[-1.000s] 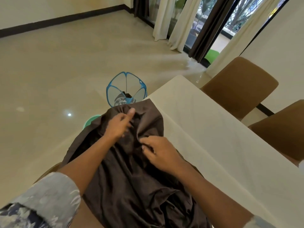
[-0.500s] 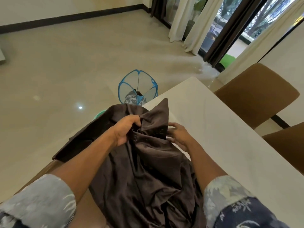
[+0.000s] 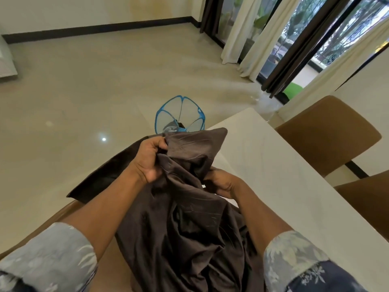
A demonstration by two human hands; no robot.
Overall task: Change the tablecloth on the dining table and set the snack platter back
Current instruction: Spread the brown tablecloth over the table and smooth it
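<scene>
Both hands are buried in the dark brown tablecloth point(image 3: 185, 228), which is lying bunched along the near left edge of the pale tabletop point(image 3: 284, 186). The left hand point(image 3: 150, 159) is gripping a gathered fold, its fingers curled tight round the fabric. A pointed corner of cloth is poking up just beyond it toward the far left corner of the tabletop. The right hand point(image 3: 221, 182) is clutching another bunch a little nearer and to the right, its fingers curled into the folds (how much cloth it has is hidden by the creases). A flat flap of the tablecloth is spilling off the left edge and hanging out over the floor point(image 3: 84, 91), while the rest is falling in heavy wrinkles between the two patterned sleeves point(image 3: 52, 256). On the floor, just past the far left corner of the tabletop, a blue mesh hamper point(image 3: 180, 114) is standing open with something dark inside. Two brown chairs point(image 3: 328, 135) are sitting along the right edge of the tabletop, and cream curtains point(image 3: 252, 39) are hanging at the glass doors beyond.
</scene>
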